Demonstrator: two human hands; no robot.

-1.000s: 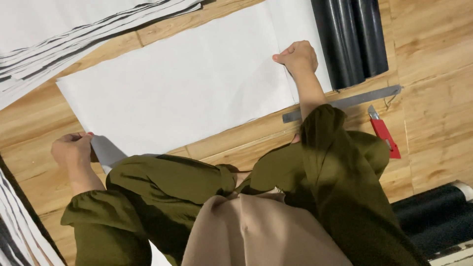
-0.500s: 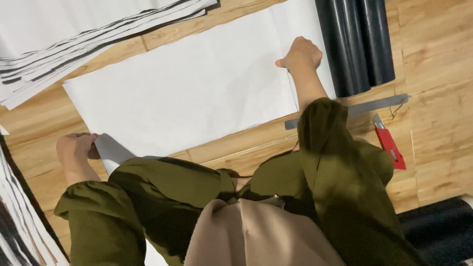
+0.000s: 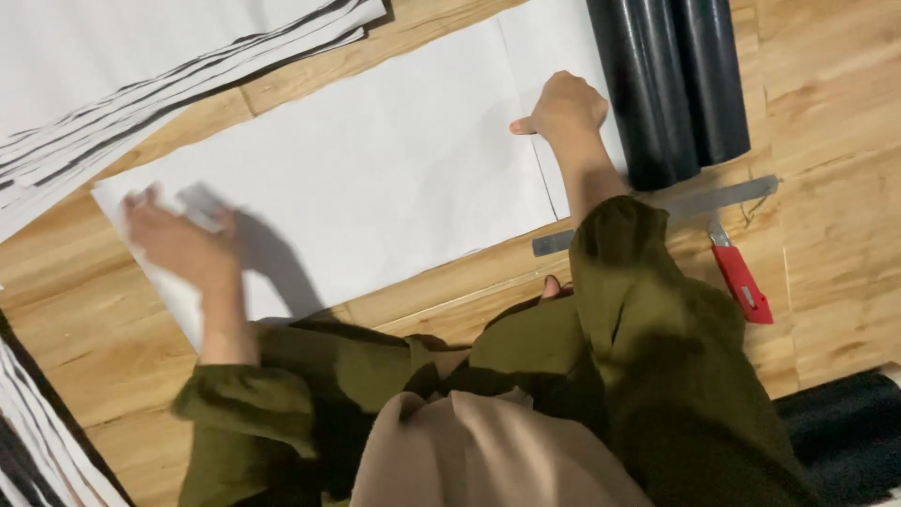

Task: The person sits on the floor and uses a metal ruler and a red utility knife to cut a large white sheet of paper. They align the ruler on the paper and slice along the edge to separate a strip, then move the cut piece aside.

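Note:
A large white sheet [image 3: 375, 178] lies flat on the wooden floor [image 3: 845, 235]. My left hand [image 3: 174, 239] rests on its left end, blurred, gripping the lifted corner of the sheet [image 3: 202, 205]. My right hand [image 3: 561, 105] presses with closed fingers on the sheet's right part, beside a cut line and close to the black rolls [image 3: 671, 84]. Olive green sleeves cover both of my arms.
A metal ruler [image 3: 713, 202] lies on the floor by my right forearm, with a red utility knife [image 3: 741, 282] below it. Stacked white sheets with dark edges [image 3: 141, 75] lie at the top left and bottom left [image 3: 38, 441]. Another black roll [image 3: 845, 437] sits bottom right.
My left hand has moved up and to the right onto the sheet, carrying its corner along. My right hand has stayed pressed on the sheet near the black rolls.

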